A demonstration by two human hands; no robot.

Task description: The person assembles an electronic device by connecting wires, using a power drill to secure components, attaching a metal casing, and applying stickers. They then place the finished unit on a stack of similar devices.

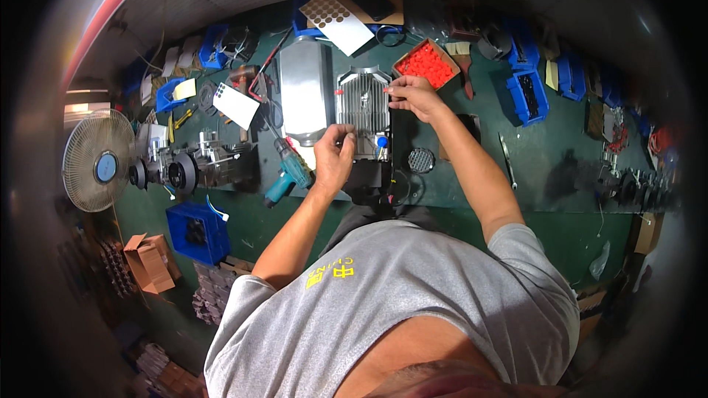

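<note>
In front of me on the green bench lies a finned metal housing point(363, 96), with a blue round knob or cap point(382, 142) near its lower end. A small red plastic piece point(339, 92) sits at its left edge. My right hand point(414, 98) pinches another small red piece point(387, 90) against the housing's right edge. My left hand point(335, 153) is closed beside the housing's lower left corner, its fingers curled together; what they hold, if anything, is hidden. A smooth silver metal cover point(303, 88) lies left of the housing.
An open box of red pieces point(427, 63) stands beyond my right hand. A teal cordless drill point(288, 175) lies by my left forearm. A round black grille point(421, 160), a brush point(465, 74) and blue bins point(528, 96) are on the right. A fan point(99, 161) stands far left.
</note>
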